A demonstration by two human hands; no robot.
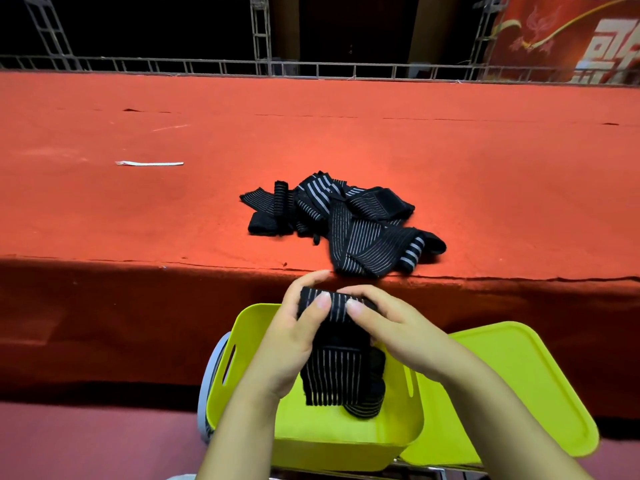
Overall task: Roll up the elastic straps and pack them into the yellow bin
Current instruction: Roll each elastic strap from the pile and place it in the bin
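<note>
I've got one elastic strap (337,341) up between both hands, right over the open yellow bin (311,434), and the roll is forming at the top end. My left hand (294,344) grips the left side of that roll, thumb pressed on the striped face; my right hand (388,327) pinches the other side, thumb on top as well. The roll's axis runs left to right across me, and the loose tail hangs straight down from it into the bin, its bottom end nearly at the bin floor. So the next move, as I judge it, is to keep turning the roll downward along that tail, both hands equally near, then drop it straight below. I think I see a darker rolled bit low in the bin behind the tail, though I can't tell for sure. The bin's yellow lid (519,386) leans just to its right. Ahead of me, on the red-carpeted counter (138,209), the pile of straps (346,223) lies tangled near the front edge, just beyond my fingers. A white strip (149,163) lies well off to the left. Metal truss (259,36) and a red banner (571,39) stand behind.
</note>
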